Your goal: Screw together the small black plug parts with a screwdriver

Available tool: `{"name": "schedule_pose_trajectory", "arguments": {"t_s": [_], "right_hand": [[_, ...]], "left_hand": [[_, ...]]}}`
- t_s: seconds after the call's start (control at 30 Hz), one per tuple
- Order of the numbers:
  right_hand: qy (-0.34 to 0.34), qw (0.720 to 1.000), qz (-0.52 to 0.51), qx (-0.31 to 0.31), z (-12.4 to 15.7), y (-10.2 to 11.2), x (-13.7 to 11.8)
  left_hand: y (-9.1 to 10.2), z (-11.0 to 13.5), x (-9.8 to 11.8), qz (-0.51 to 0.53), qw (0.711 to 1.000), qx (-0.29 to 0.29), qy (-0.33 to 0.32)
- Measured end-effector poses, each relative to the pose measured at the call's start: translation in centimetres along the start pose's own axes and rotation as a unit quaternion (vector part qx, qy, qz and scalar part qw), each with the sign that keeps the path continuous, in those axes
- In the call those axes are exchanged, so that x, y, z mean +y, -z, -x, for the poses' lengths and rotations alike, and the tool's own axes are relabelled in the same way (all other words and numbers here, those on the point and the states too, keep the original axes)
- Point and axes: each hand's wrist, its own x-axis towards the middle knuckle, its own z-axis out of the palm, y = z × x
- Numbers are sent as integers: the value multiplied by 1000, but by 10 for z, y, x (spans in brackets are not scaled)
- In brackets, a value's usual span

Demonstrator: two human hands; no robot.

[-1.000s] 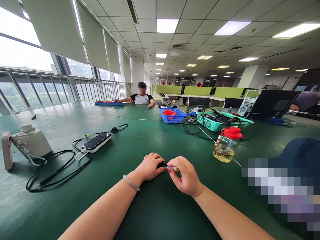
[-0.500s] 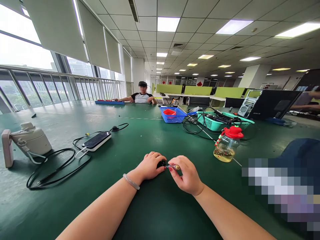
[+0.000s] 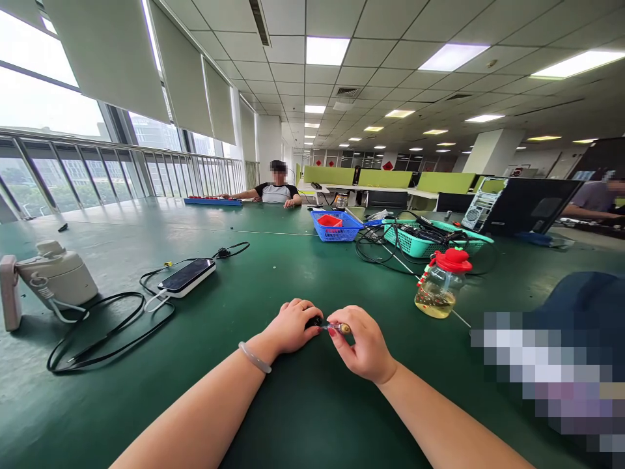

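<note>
My left hand (image 3: 294, 325) rests on the green table (image 3: 273, 417), its fingers closed around a small black object (image 3: 314, 321). Most of that object is hidden by the fingers, and its kind does not show. My right hand (image 3: 362, 345) pinches a small screwdriver (image 3: 343, 328) with a clear handle and a brownish-gold end. The tool lies roughly level, its thin shaft pointing left at the black object. Whether its tip touches the object is too small to tell.
Right of my hands stands a red-lidded bottle (image 3: 441, 286). Beyond it are a blue basket (image 3: 336, 232) and a teal basket (image 3: 407, 242) with cables. A phone-like device (image 3: 187, 277) with cords and a beige bottle (image 3: 66, 277) are left. Another person (image 3: 278, 190) sits at the far end.
The whole view has shifted slightly. Both hands keep nearly the same pose, with the screwdriver still at the black object. The far person's hand has moved lower, onto the table edge.
</note>
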Motion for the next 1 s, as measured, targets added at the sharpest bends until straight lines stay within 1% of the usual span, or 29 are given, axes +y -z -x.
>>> {"name": "schedule_pose_trajectory", "arguments": {"t_s": [0.17,0.63,1.0], "right_hand": [[4,1000,-1,2,0,0,0],[-11,1000,-9,4,0,0,0],[-8,1000,-6,9,0,1,-1]], "left_hand": [[-1,0,-1,-7,1000,-1,-7],[-1,0,-1,2,1000,0,-2],[-2,0,-2,-4,1000,-1,2]]}}
